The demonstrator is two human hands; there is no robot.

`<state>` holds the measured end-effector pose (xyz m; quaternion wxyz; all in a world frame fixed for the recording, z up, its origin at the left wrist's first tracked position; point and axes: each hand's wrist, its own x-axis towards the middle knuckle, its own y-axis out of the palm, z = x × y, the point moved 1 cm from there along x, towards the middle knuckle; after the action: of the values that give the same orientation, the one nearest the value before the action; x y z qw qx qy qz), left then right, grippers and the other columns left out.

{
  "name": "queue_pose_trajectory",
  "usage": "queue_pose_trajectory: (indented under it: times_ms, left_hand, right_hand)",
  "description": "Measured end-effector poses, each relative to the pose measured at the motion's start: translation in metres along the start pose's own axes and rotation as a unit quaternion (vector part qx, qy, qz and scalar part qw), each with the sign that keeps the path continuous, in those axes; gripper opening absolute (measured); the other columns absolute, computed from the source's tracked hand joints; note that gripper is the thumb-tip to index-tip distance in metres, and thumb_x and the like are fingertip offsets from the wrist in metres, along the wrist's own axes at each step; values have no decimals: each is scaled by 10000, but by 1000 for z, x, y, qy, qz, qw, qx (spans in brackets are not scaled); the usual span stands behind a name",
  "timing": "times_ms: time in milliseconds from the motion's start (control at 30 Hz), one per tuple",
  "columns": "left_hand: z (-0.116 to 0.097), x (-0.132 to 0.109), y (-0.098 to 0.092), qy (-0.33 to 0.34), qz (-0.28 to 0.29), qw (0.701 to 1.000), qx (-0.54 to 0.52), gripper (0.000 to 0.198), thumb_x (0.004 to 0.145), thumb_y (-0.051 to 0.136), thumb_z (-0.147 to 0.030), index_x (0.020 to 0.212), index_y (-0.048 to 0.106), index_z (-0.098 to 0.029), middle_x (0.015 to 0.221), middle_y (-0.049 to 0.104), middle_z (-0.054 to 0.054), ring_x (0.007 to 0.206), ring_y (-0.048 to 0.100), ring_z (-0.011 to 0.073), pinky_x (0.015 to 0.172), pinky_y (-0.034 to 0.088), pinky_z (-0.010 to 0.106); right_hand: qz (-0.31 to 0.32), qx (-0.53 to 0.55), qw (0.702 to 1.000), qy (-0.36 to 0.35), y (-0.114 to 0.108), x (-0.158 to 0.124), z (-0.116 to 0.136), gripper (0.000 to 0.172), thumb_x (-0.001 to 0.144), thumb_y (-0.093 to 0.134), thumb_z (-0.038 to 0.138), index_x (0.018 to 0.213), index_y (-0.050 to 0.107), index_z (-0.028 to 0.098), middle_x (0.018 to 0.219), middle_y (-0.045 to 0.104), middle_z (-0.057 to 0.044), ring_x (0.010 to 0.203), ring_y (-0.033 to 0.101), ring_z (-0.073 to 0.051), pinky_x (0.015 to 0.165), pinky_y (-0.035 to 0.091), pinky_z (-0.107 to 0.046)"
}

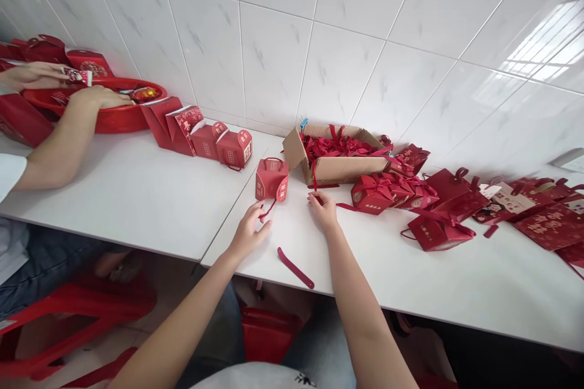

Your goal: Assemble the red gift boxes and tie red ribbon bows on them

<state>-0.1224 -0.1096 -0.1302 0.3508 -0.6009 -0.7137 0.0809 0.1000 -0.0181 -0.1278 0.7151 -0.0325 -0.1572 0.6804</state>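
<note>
On the tabletop [374, 261], the left hand [250, 231] holds the red box's [270, 181] cord [270, 210]; a tug could tip it; right hand's [323, 209] grip unclear

Your top [269, 375]: white, small dark marking [305, 379] in front | your trousers [223, 328]: blue denim | your forearms [365, 310] and fingers [318, 196]: bare

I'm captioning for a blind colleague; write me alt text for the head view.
The camera wearer's left hand is at the cord of a small red box on a white table, while the right hand is in front of a cardboard box of red ribbons. A co-worker's hands are at a red basin on the left.
</note>
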Motion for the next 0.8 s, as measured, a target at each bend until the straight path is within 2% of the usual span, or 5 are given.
queue_pose_trajectory:
  times_ms: [233, 367, 533, 700, 800]
  left_hand:
    - [-6, 0, -4, -13, -6, 997, -69, 234, 799, 551, -293, 653, 385, -215, 1323, 545, 111, 1239, 523, 261, 967, 478, 415]
    - [-8, -1, -8, 20, -30, 996, -87, 184, 811, 560, -305, 700, 446, -213, 1301, 543, 114, 1189, 546, 252, 932, 497, 408]
    - [-13, -4, -12, 84, -41, 989, -115, 137, 829, 562, -273, 736, 489, -204, 1304, 533, 117, 1228, 527, 253, 1027, 452, 449]
    - [-15, -6, -14, 158, -71, 973, -156, 37, 823, 595, -220, 858, 587, -215, 1307, 512, 115, 1237, 525, 266, 1005, 486, 460]
    - [-14, -6, -14, 171, -78, 972, -139, 76, 828, 603, -223, 889, 649, -221, 1327, 494, 117, 1234, 520, 272, 967, 510, 452]
  right_hand:
    - [36, 21, 998, -47, -8, -38, 37, 289, 812, 585, 414, 954, 674, 178, 979, 714, -87, 866, 664, -202, 836, 531, -364]
    - [31, 0, 995, -93, -32, -85, 60, 218, 853, 584, 376, 953, 684, 209, 976, 706, -72, 910, 651, -209, 861, 517, -373]
    - [28, 13, 997, -67, -74, -145, 65, 181, 875, 582, 341, 964, 706, 243, 928, 710, -67, 943, 660, -229, 853, 534, -388]
    - [60, 96, 988, -103, -117, -206, 64, 237, 905, 516, 274, 1004, 724, 329, 893, 744, -76, 876, 705, -268, 755, 571, -452]
    - [18, 160, 972, -168, -137, -236, 74, 180, 863, 585, 279, 890, 715, 400, 591, 686, -3, 599, 700, -231, 603, 579, -417]
